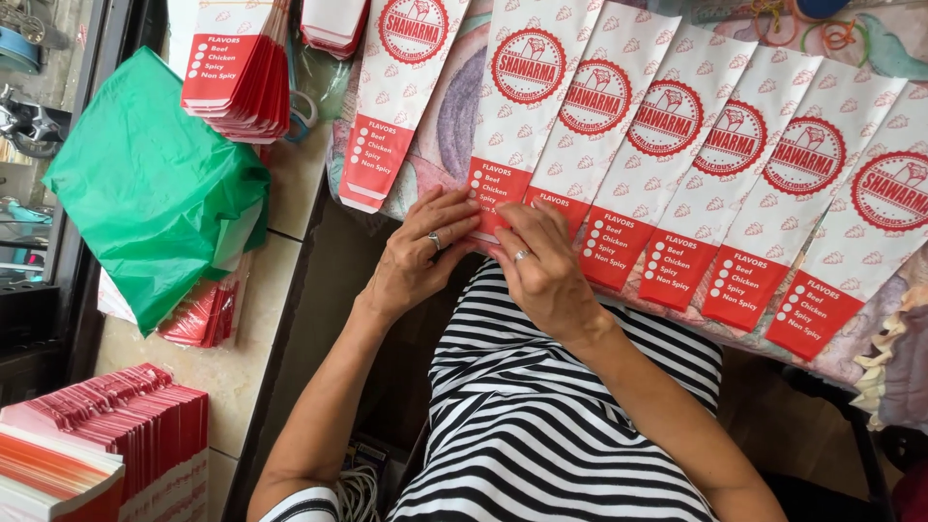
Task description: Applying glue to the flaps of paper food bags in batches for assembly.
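Nearest the camera, a black-and-white striped garment (541, 425) over the lap, and above it both forearms reaching to the table (440, 116) edge. Left hand (418, 253) flat, fingers (452, 215) slightly spread and pressing on the red bottom end of one white-and-red paper sleeve (517, 106); right hand (543, 263) just beside, fingers (537, 220) close together and laid on the same red end, not pinching, only holding down. This sleeve at the left end of a fanned row of paper sleeves (735, 184), each overlapping the next, red ends hanging a little over the table edge toward the lap. One more separate sleeve (396, 97) to the left, apart from the row. Further left, a stack of flat sleeves (237, 72) on the tiled ledge (242, 367), a green plastic bag (155, 188), and red-and-white stacked packs (106, 435) low at the left. Possible trouble, as a judgement: overlaps very shallow, so a sideways push from either hand likely to disturb the whole fan and spoil the even spacing. Red ends without support below, so too much pressure there likely to tip a sleeve off the edge into the lap. Thin paper, easy to crease under firm fingertips. Also a risk of catching two sleeves together at the overlap. Coloured rubber bands (822, 34) at the far side, well apart, no danger.
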